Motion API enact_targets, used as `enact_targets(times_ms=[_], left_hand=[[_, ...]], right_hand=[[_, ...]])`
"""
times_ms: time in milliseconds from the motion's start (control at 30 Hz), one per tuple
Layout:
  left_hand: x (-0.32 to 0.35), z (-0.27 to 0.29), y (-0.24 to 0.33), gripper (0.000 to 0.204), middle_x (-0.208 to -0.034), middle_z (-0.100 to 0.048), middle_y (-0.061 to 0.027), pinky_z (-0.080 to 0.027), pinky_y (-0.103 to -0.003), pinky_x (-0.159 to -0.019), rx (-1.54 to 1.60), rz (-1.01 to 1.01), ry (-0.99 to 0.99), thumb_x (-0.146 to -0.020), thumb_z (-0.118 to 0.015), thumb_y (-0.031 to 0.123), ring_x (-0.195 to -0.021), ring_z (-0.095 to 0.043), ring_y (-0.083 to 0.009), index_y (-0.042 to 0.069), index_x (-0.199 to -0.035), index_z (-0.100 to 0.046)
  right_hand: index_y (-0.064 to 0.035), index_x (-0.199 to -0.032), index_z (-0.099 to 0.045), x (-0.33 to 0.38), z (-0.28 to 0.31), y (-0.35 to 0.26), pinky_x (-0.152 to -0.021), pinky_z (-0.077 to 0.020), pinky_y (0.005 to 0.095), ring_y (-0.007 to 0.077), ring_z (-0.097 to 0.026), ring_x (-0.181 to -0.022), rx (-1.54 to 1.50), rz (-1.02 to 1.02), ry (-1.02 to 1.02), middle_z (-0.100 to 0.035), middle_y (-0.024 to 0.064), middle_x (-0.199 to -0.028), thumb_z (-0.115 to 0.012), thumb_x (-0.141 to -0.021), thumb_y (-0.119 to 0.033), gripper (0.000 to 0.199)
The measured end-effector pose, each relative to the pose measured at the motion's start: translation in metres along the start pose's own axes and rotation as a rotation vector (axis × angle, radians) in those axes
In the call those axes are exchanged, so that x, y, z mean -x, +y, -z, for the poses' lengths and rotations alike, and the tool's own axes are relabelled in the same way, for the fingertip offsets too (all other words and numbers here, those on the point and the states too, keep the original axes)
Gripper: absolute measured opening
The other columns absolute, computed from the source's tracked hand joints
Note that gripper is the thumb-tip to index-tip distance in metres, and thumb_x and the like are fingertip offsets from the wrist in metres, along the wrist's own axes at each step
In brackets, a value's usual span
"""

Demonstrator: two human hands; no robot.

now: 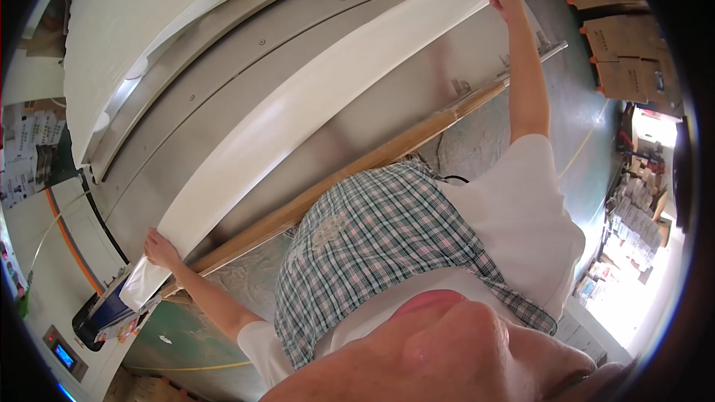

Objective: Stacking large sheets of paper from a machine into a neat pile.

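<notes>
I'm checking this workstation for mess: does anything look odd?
Yes: a small white scrap, seemingly litter, is on the green floor at lower left. A pale, mottled patch interrupts the checks of the green-and-white plaid fabric apron, perhaps wear or a stain.

Glare burns the opening (646, 290) at the right to pure white! Soft sheen runs along the white strip (298, 110), blurry dark reflections smudge the metal surface (402, 97), straight edges bow hard, black swallows the corners, the middle fairly crisp.
</notes>
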State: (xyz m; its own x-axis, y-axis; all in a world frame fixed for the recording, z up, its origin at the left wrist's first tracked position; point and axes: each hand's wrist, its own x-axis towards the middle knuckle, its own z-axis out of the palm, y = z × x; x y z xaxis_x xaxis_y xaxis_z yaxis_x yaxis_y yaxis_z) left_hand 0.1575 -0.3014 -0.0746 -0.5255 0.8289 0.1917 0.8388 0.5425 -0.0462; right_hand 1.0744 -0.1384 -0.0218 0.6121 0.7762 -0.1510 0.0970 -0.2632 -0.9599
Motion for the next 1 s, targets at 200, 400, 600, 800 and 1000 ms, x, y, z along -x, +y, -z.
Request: enact_targets(times_ms=[200, 400, 600, 800, 1000], left_hand=[[0.0, -0.008, -0.003, 0.046, -0.102, -0.058, -0.0077, -0.032, -0.045, -0.089, -0.007, 0.002, 0.006, -0.088, -0.033, 0.046, -0.104, -0.047, -0.0295, 0.011, -0.097, -0.062], [-0.001, -0.006, -0.003, 0.045, -0.102, -0.058, -0.0061, -0.031, -0.046, -0.09, -0.004, 0.033, -0.02, -0.088, -0.034, 0.046, -0.105, -0.046, -0.0284, 0.011, -0.098, -0.062], [-0.001, -0.007, 0.002, 0.046, -0.104, -0.059, -0.0053, -0.031, -0.044, -0.091, -0.007, 0.04, 0.024, -0.088, -0.033, 0.046, -0.106, -0.047, -0.0272, 0.013, -0.099, -0.062], [-0.001, -0.008, -0.006, 0.046, -0.104, -0.059, -0.0059, -0.031, -0.043, -0.091, -0.018, 0.026, -0.018, -0.088, -0.034, 0.046, -0.106, -0.047, -0.0268, 0.013, -0.098, -0.063], [0.0, -0.007, -0.006, 0.045, -0.102, -0.059, -0.0056, -0.032, -0.042, -0.091, 0.008, -0.004, -0.003, -0.088, -0.033, 0.046, -0.104, -0.047, -0.0272, 0.014, -0.098, -0.063]], right_hand=[[-0.0039, -0.091, -0.057, -0.029, -0.006, 0.009, -0.065, -0.0483, 0.0265, 0.0185, -0.057, -0.082, 0.245, 0.494, 0.084, -0.057, 0.0077, -0.09, -0.059, -0.08, -0.016, 0.016], [-0.0125, -0.082, -0.062, -0.002, 0.008, 0.033, -0.087, -0.0388, 0.0402, 0.0318, -0.047, -0.105, 0.877, 0.901, 0.3, -0.053, 0.0157, -0.108, -0.063, -0.075, -0.015, 0.008], [-0.0122, -0.082, -0.061, 0.014, 0.027, 0.051, -0.088, -0.0389, 0.0386, 0.0297, -0.046, -0.107, 1.191, 0.874, 0.215, -0.051, 0.0143, -0.113, -0.061, -0.075, -0.012, 0.008], [-0.0151, -0.095, -0.062, -0.008, 0.025, 0.02, -0.094, -0.0322, 0.0446, 0.0274, -0.044, -0.113, 0.978, 0.701, 0.031, -0.053, 0.0152, -0.113, -0.052, -0.076, -0.009, 0.022], [-0.0169, -0.118, -0.051, -0.04, -0.028, 0.077, -0.094, -0.0344, 0.0423, 0.0294, -0.045, -0.113, 1.003, 0.515, 0.041, -0.051, 0.0128, -0.119, -0.038, -0.087, -0.026, 0.035]])
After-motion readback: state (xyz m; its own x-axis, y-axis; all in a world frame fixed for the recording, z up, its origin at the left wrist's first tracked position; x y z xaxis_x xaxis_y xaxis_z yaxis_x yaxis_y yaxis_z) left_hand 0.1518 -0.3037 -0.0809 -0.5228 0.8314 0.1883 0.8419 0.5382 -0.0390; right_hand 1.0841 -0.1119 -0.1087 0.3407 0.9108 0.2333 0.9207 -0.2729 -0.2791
